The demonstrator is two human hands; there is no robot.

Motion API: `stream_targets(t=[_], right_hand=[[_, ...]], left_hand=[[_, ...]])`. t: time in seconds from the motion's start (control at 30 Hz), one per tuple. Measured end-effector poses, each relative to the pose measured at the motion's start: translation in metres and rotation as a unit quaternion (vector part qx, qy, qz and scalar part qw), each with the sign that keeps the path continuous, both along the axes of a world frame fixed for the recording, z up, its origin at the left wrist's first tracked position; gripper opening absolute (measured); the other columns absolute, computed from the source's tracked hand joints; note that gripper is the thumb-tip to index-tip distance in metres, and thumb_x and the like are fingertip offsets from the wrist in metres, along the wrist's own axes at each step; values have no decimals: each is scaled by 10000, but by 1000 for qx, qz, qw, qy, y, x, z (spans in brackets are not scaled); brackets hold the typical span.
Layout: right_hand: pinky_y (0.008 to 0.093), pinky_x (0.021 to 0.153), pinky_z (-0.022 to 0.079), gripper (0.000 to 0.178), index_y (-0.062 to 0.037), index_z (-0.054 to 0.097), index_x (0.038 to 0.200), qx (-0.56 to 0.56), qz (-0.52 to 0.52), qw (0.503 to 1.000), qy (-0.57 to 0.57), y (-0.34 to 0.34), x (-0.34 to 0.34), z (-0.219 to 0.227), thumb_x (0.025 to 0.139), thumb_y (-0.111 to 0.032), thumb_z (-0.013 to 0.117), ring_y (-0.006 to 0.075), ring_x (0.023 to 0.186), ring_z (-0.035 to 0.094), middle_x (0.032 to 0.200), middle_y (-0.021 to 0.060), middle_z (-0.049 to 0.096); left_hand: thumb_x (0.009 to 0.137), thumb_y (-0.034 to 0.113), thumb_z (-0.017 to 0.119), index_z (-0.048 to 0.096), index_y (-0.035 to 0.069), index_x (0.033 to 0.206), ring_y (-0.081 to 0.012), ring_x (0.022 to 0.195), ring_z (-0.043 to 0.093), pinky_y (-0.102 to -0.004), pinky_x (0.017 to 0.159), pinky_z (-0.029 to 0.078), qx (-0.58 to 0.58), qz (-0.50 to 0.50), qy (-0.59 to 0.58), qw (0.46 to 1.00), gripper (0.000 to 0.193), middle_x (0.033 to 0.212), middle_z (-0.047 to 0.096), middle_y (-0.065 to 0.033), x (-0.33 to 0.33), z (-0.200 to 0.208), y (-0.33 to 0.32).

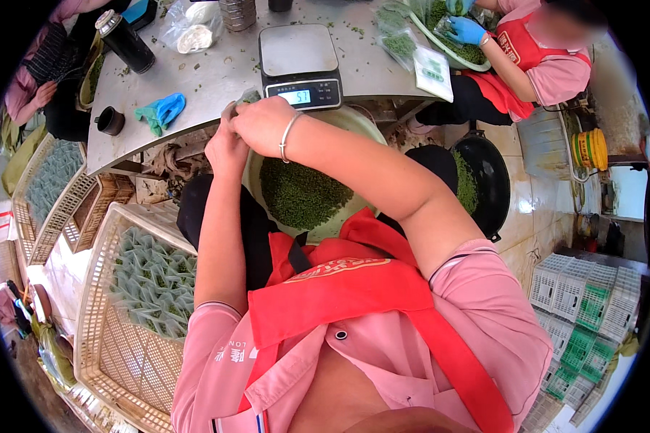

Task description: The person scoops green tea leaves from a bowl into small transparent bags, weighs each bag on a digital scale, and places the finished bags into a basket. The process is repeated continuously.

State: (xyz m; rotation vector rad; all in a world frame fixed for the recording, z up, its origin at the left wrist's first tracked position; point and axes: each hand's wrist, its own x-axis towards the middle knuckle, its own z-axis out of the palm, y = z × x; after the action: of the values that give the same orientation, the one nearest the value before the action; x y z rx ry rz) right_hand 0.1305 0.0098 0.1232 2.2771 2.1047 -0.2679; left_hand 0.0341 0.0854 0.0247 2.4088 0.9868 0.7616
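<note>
My left hand (225, 150) and my right hand (264, 125) meet above the table's near edge, fingers closed together. Between them they pinch a small translucent bag (250, 96), of which only a grey-green end shows past the fingers; the rest is hidden. Just beyond my right hand stands a digital scale (300, 50) with a lit display and a bare pan. Below my forearms, between my knees, a pale basin (374, 128) holds a heap of small green berries (300, 193), like green peppercorns.
A plastic crate (94, 317) of filled translucent bags (155, 281) stands at my left. On the metal table (209, 79) are a black flask (126, 43), a dark cup (110, 120) and a blue glove (161, 113). A black wok (492, 180) lies right; a gloved co-worker (516, 58) sits beyond.
</note>
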Motion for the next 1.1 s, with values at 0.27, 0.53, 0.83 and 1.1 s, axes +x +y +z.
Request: stream_targets(t=[0.27,0.53,0.83,1.1], right_hand=[[360,721,523,212,-143,672,973,46,21,996,77,-14,27,-19,785,-167,576,233,846,652,1061,84,625],[269,692,475,433,-127,545,1243,385,-454,784,174,-160,216,-69,822,-215,600,130,740,584,900,72,648],[229,393,353,183,2,630,1014,458,-442,601,483,-124,283,-75,864,-31,531,100,455,477,833,126,664],[270,633,549,215,27,607,1076,477,-252,665,517,-35,100,-22,904,-32,494,172,683,656,886,130,664]], left_hand=[[749,219,671,503,209,1274,-328,678,617,-390,612,493,54,-78,-41,995,551,747,639,-115,7,-12,5],[803,241,699,493,17,1228,-115,818,600,-252,738,484,-354,-23,-304,884,523,993,653,-102,10,-22,16],[794,413,674,550,69,1195,-206,857,658,-331,757,497,-249,3,-240,938,543,994,674,-134,7,-22,11],[960,280,456,516,-48,1186,-195,644,662,-284,646,493,-278,19,-401,872,402,1044,627,-137,-63,4,13]])
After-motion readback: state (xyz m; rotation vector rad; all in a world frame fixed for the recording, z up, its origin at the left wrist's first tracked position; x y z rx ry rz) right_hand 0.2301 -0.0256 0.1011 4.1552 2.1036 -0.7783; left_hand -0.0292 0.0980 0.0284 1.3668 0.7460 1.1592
